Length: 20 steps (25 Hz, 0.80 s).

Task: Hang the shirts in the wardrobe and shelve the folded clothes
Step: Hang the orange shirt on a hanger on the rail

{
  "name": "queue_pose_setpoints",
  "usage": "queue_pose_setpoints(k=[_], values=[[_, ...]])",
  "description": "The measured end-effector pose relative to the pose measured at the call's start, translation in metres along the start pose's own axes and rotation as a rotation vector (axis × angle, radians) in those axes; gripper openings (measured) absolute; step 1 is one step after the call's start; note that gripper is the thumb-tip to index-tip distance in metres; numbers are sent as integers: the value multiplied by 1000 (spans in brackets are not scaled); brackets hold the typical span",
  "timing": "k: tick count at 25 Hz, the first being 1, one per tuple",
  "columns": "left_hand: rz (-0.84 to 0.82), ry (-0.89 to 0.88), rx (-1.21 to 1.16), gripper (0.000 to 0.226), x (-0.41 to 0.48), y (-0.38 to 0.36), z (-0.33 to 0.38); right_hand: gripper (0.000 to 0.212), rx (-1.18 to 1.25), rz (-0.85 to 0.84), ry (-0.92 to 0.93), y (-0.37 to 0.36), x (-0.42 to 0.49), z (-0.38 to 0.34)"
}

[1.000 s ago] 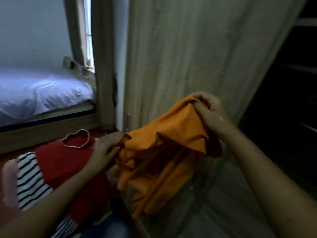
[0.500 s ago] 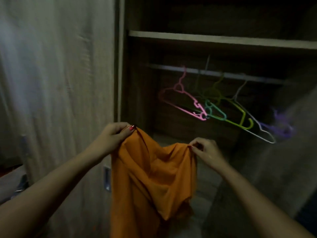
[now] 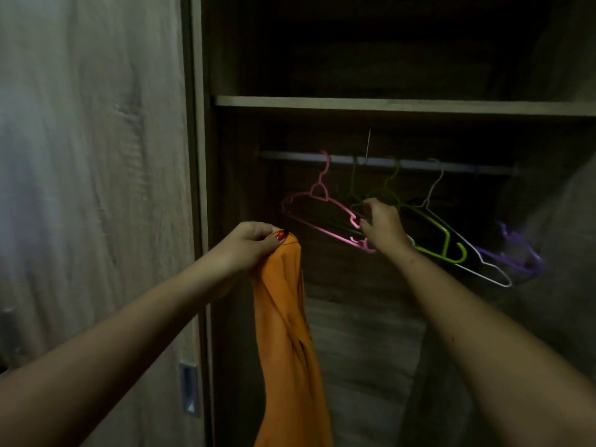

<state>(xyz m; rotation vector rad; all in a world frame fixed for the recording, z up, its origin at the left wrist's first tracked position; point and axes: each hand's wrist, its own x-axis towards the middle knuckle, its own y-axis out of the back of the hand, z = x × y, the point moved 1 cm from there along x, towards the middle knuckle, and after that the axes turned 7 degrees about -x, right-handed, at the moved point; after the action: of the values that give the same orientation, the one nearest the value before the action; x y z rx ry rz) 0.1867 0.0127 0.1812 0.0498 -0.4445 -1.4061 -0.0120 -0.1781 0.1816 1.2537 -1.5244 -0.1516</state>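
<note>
- Pinching the top edge of the orange shirt (image 3: 287, 333) between thumb and curled fingers, the left hand (image 3: 254, 243) holds it up in front of the open wardrobe. The cloth hangs from that pinch in one bunched length, its long axis vertical, and runs out of view at the bottom.
- The right hand (image 3: 383, 227) is up among the hangers on the rail (image 3: 467, 167), with its fingers curled just beside the near end of the pink hanger (image 3: 322, 195). The dim light hides whether they have closed on a hanger, and on which.
- The shirt lies to the left of the hangers and a little lower, near them but not touching, with dark wardrobe between the pinch and the pink bar.
- Further right along the rail hang the green hanger (image 3: 448, 240), the white wire hanger (image 3: 490, 269) and the purple hanger (image 3: 522, 262). All of them slant down to the right.
- The right hand is much the nearer to the hangers, so freeing one looks like its job. The hanger would then have to travel left and down to the pinched edge.
- With the shirt bunched under a single pinch, finding the neck opening looks like the awkward part.
</note>
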Motion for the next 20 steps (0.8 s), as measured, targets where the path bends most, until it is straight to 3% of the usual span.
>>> queue_pose_setpoints(k=[6, 10, 15, 20], values=[[-48, 47, -55, 25, 16, 28, -9, 27, -76, -48, -181, -50, 37, 3], [-58, 57, -57, 26, 26, 39, -20, 24, 70, -22, -301, -68, 46, -2], [-8, 36, -5, 28, 38, 44, -30, 21, 328, 95, -339, -79, 14, 9], [41, 33, -14, 24, 50, 49, -35, 24, 238, 125, -235, -61, 24, 10]])
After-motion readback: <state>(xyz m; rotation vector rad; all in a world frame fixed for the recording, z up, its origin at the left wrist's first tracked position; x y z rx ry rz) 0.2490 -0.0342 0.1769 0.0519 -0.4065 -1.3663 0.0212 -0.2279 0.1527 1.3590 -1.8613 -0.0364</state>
